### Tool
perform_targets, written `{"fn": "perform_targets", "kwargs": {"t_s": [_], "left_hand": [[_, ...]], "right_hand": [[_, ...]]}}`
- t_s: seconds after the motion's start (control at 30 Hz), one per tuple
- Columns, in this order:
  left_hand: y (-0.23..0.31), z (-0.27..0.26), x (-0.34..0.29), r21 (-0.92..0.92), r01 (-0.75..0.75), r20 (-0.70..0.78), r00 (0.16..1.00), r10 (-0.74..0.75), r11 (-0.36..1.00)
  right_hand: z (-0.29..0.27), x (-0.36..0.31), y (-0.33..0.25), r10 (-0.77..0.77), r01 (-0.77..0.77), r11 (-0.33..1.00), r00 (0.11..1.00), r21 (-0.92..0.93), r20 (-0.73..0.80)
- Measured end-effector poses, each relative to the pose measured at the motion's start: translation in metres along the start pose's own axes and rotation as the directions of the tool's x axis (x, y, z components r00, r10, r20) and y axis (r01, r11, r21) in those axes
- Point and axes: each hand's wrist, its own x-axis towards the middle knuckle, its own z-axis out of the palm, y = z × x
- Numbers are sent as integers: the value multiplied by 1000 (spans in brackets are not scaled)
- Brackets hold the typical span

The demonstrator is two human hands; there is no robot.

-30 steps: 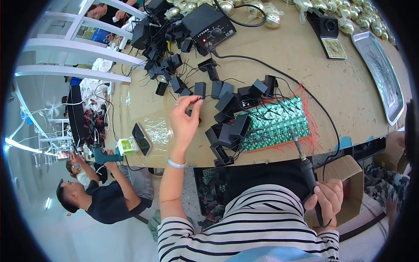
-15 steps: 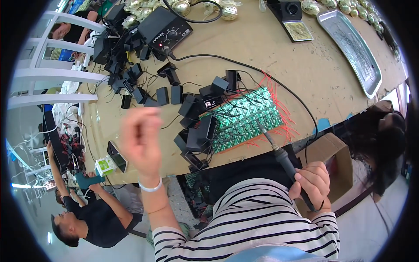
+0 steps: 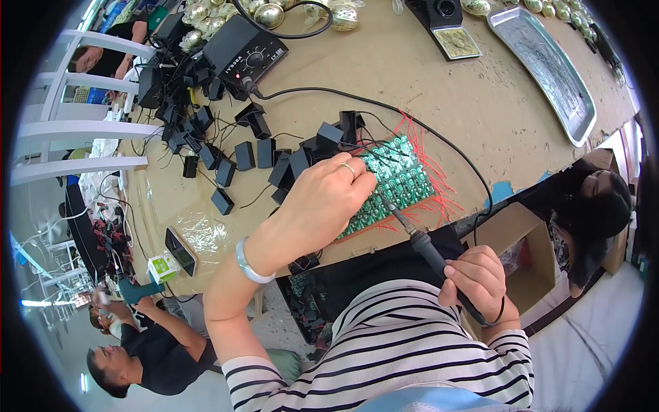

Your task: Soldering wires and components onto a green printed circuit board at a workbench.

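Note:
My right hand (image 3: 478,278) is wrapped round the dark handle of a soldering iron (image 3: 429,253), whose metal tip points at a panel of green circuit boards (image 3: 405,180). My left hand (image 3: 329,196) reaches over the left part of this panel, its fingers pinched close to the iron's tip. Whatever those fingertips hold is hidden. Red wires (image 3: 445,187) stick out along the panel's edges, and thin black leads run across its top. Small black boxes (image 3: 266,152) with leads lie left of the panel, some partly behind my left hand.
A soldering station (image 3: 245,55) stands at the back left, its cable crossing the table. Farther right are an iron stand with a sponge (image 3: 458,42) and a metal tray (image 3: 546,75). A phone (image 3: 180,251) lies left. A co-worker (image 3: 147,350) holds a green power tool at lower left.
My left hand has moved right, from beside the black boxes onto the panel, and its fingers have closed. A loose black box shows where it was. The iron's tip has shifted slightly left.

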Motion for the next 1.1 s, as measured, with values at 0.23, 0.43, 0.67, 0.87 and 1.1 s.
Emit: {"fn": "perform_targets", "kwargs": {"t_s": [0.23,0.43,0.67,0.87,1.1], "left_hand": [[-1,3,2,35,-16,9,1000,16,999],[4,1,4,-17,29,56,998,-28,999],[6,3,9,-97,122,32,992,-119,988],[9,-2,13,-124,119,69,991,-111,985],[10,-3,14,-78,110,100,990,-102,991]], "right_hand": [[4,3,3,-7,7,1000,1000,3,30],[8,3,3,-177,180,980,983,-85,41],[6,15,2,-382,405,904,909,-136,169],[-10,5,-1,-273,283,951,957,-124,94],[-25,-3,-10,-22,18,989,999,-148,-27]]}}
